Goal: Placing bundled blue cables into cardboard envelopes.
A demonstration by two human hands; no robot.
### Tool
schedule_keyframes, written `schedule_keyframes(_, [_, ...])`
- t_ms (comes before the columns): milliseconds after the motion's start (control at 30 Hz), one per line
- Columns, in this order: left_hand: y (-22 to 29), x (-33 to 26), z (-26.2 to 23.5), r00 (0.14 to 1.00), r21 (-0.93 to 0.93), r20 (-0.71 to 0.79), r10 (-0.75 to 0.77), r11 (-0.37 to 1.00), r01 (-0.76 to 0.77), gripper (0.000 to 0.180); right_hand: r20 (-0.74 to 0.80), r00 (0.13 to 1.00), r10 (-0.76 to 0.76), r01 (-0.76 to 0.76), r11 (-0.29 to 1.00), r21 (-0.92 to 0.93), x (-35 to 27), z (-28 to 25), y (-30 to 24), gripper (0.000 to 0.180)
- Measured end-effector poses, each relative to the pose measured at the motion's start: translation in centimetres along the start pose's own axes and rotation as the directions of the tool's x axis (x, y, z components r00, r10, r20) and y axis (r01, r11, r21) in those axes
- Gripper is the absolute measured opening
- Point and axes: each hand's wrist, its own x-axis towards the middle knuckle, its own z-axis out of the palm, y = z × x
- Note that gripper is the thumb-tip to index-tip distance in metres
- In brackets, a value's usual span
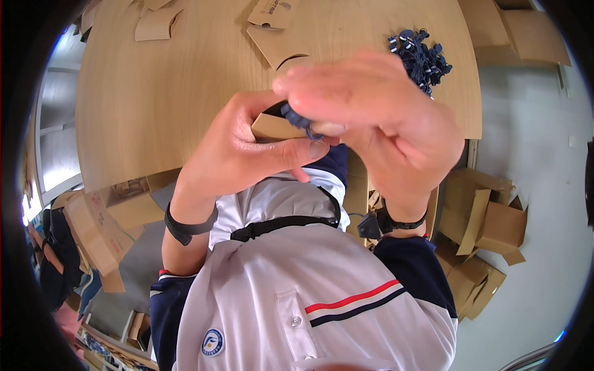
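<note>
Both my hands are raised close to the camera, above the near edge of a wooden table (154,99). My left hand (238,148) grips a small brown cardboard piece (272,128), thumb pressed along its lower edge. My right hand (377,117) arches over it from the right, its fingertips pinching a small dark blue string-like item (298,117) against the cardboard's top. The palm hides most of that item. A pile of similar dark blue items (421,55) lies on the table at the far right.
Flat brown cardboard cutouts (278,46) lie on the table further back, with more cutouts (154,25) at the far left. Open cardboard boxes (489,229) stand on the floor at right, and further boxes (99,229) at left under the table edge.
</note>
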Motion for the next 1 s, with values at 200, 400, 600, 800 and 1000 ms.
schedule_keyframes(200, [0.9,-0.1,0.7,0.998,0.068,-0.022,-0.059,0.996,0.06,0.036,-0.357,0.927,0.118,0.023,0.93,0.368,-0.9,2.2,-0.8,0.012])
schedule_keyframes(400, [0.3,0.1,0.0,0.997,0.094,0.058,-0.053,0.994,0.047,0.033,-0.21,0.972,0.109,-0.066,0.977,0.204,-0.6,1.2,-0.8,0.012])
schedule_keyframes(600, [0.8,-0.1,-0.1,0.998,0.156,0.017,-0.058,0.986,0.055,0.032,-0.063,0.99,0.128,-0.136,0.98,-0.146,-0.6,1.1,-1.2,0.013])
schedule_keyframes(800, [0.1,-0.4,-1.1,0.984,0.018,0.094,-0.153,0.988,0.152,0.036,0.024,0.989,0.147,-0.138,0.966,-0.221,-0.9,1.4,-1.3,0.02])
schedule_keyframes(1000, [-1.3,-0.5,-1.4,0.988,-0.076,0.128,-0.092,0.992,0.102,0.031,-0.001,0.938,0.346,-0.343,0.929,-0.141,-1.4,2.4,-3.0,0.024])
